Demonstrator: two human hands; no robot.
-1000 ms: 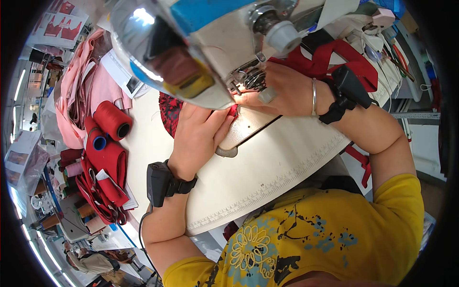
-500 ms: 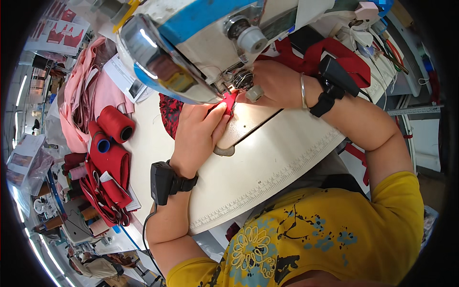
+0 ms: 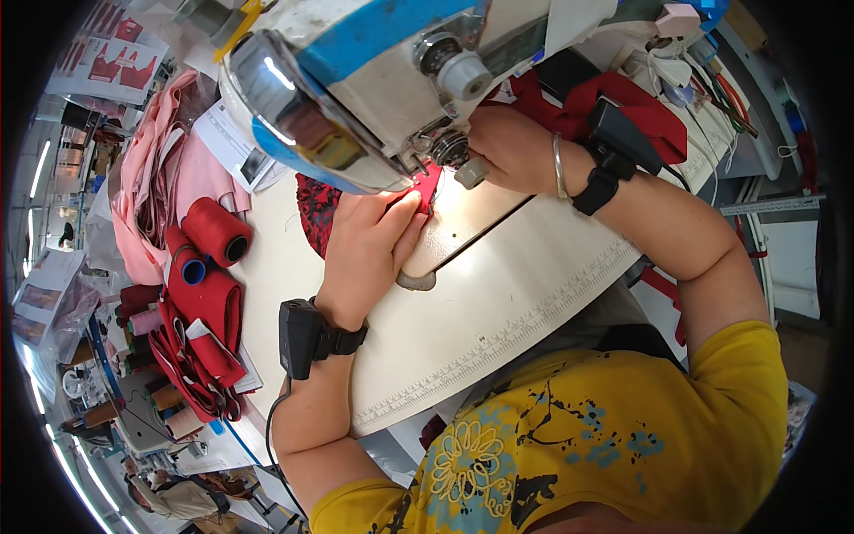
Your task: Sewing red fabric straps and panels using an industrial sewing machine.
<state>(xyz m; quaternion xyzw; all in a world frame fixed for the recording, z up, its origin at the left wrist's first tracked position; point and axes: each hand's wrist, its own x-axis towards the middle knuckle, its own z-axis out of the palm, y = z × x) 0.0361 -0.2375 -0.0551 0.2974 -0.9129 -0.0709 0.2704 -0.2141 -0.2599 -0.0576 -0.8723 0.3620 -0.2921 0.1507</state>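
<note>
A small red fabric piece (image 3: 428, 185) lies under the needle area of a white and blue sewing machine (image 3: 369, 84). My left hand (image 3: 363, 236) rests on the bed with its thumb and fingers closed on that fabric, just in front of the presser foot. Beside those fingers, a red and black patterned piece (image 3: 313, 212) spreads to the left, partly covered by my hand. My right hand (image 3: 520, 149) is at the right of the needle, behind the tension dial; the machine parts hide its fingertips.
Red thread cones (image 3: 216, 233) and folded red fabric (image 3: 203, 307) sit left of the machine bed. Pink fabric (image 3: 147, 178) and a printed sheet (image 3: 233, 147) lie farther back. Red strips (image 3: 636, 107) are heaped behind my right wrist. A ruler scale (image 3: 498, 349) runs along the table's curved front edge.
My right hand has drawn back slightly from the fabric, up behind the dial, so more of the red piece shows near the needle. My left hand has barely moved.
</note>
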